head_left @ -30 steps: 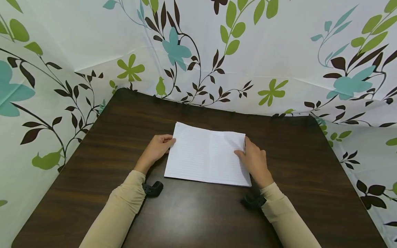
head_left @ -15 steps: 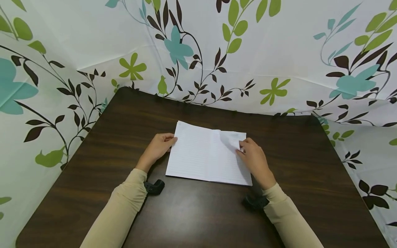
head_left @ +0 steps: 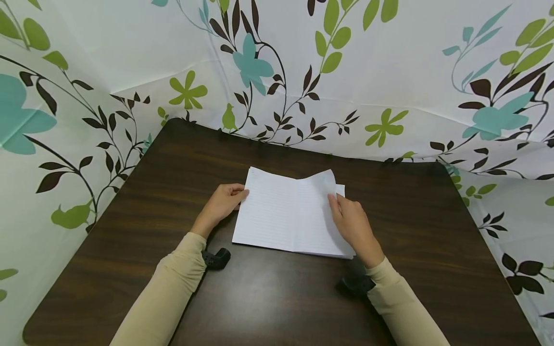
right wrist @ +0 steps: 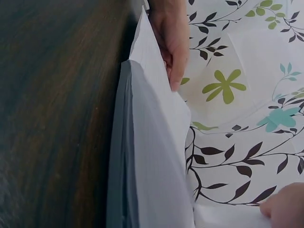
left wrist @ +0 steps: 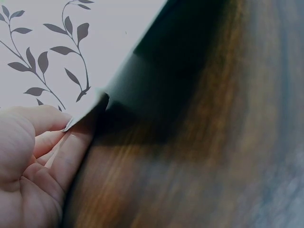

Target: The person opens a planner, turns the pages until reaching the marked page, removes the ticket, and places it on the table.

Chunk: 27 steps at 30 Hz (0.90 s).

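By the right hand [head_left: 356,226], a lined white page [head_left: 317,194] (a bit bent) is pinched; by the left hand [head_left: 220,204], the left edge of the open white paper notebook [head_left: 269,211] is pinched. The notebook is laid on a dark brown wooden table [head_left: 268,298].

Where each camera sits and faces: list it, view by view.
Head: on the head, facing forward and down at the notebook; left hand, right hand and sleeves show.
Left wrist: worn there, facing the notebook's edge; the left hand shows lower left.
Right wrist: worn there, facing across the notebook; right hand at lower right, left hand at top.
Head and right wrist share both hands, the notebook and patterned cloth.
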Each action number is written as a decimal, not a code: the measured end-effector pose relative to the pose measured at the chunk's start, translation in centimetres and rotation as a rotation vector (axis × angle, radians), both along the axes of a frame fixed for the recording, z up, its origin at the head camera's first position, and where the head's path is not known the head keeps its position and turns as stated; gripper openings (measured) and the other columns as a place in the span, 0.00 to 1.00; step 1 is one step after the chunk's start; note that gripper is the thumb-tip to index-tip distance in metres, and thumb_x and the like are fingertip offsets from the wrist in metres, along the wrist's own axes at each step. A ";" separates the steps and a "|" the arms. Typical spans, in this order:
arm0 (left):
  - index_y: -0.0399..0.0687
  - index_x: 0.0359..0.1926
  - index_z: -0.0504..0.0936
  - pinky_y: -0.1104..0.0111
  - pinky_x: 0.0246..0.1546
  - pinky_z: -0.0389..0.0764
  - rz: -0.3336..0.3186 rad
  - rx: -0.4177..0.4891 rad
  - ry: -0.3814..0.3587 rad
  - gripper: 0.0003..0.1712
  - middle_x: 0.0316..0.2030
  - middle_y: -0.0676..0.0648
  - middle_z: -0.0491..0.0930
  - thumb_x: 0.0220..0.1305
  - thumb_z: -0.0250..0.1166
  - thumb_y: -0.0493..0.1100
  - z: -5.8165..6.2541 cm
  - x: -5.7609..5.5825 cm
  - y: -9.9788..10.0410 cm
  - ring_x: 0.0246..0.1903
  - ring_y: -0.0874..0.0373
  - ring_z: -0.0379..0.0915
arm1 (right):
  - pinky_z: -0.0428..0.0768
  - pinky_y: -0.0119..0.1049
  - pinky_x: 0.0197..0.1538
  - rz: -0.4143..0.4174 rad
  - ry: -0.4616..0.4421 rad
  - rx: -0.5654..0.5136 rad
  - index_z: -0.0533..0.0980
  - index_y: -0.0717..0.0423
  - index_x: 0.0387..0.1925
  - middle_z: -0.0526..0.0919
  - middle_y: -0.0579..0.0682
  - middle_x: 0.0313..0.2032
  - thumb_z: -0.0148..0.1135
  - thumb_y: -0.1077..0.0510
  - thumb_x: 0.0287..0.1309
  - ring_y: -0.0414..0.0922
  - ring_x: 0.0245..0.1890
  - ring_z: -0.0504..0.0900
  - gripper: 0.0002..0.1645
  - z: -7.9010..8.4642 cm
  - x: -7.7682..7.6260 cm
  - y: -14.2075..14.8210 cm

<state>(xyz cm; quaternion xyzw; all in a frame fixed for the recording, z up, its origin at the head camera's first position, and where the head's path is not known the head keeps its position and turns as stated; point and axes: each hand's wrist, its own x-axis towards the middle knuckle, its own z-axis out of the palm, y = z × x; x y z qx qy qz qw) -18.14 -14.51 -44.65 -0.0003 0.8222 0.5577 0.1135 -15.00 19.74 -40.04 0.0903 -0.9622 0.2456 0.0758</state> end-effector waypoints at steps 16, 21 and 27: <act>0.35 0.67 0.78 0.60 0.53 0.86 -0.006 -0.001 -0.003 0.27 0.59 0.35 0.84 0.79 0.58 0.49 0.1 -0.1 0.1 0.59 0.46 0.80 | 0.65 0.60 0.76 0.182 -0.243 0.037 0.52 0.68 0.80 0.58 0.65 0.79 0.52 0.52 0.80 0.60 0.78 0.62 0.40 1.6 1.9 -1.2; 0.35 0.68 0.77 0.58 0.55 0.86 -0.006 0.006 -0.011 0.28 0.60 0.35 0.83 0.80 0.58 0.50 0.0 -0.1 0.0 0.60 0.45 0.80 | 0.57 0.60 0.80 0.266 -0.350 0.051 0.45 0.67 0.82 0.48 0.63 0.82 0.56 0.50 0.78 0.59 0.82 0.52 0.47 2.7 3.4 -2.0; 0.35 0.69 0.77 0.57 0.56 0.85 0.003 0.016 -0.022 0.28 0.61 0.35 0.83 0.80 0.58 0.51 -0.1 -0.1 0.0 0.61 0.45 0.79 | 0.55 0.58 0.81 0.341 -0.371 0.040 0.39 0.62 0.83 0.41 0.59 0.84 0.59 0.46 0.76 0.55 0.83 0.47 0.53 3.8 5.3 -2.9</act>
